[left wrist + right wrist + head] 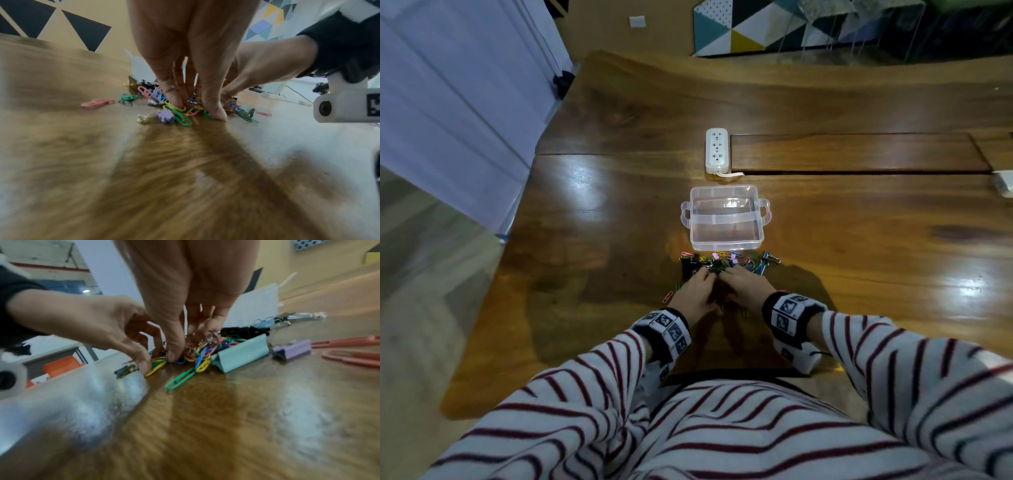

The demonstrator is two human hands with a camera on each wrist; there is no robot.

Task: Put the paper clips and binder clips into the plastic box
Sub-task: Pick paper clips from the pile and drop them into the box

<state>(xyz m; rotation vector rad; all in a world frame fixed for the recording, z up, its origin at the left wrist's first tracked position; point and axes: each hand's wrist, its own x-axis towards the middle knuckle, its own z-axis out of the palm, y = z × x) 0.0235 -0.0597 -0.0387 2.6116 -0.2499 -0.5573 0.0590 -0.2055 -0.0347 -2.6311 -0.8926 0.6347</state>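
Striped sleeves, black marker-tagged wristbands
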